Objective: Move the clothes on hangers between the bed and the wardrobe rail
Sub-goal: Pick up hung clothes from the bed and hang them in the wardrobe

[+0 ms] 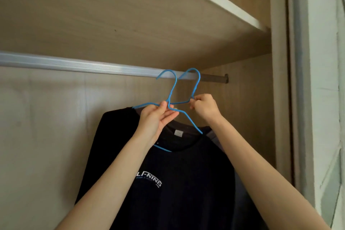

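Two blue wire hangers hook over the silver wardrobe rail [74, 65] near its right end. The nearer hanger [172, 87] carries a black T-shirt [179, 183] with white chest lettering. My left hand [158, 117] pinches this hanger at the base of its hook. The farther hanger [197, 82] holds a dark garment [214, 133], mostly hidden behind the black shirt. My right hand [203, 107] grips that hanger at its neck, fingers curled.
A wooden shelf [130, 15] with a white front edge lies just above the rail. The wardrobe's right side panel [280, 99] stands close to the hangers. Pale back panel shows to the left, with bare rail there.
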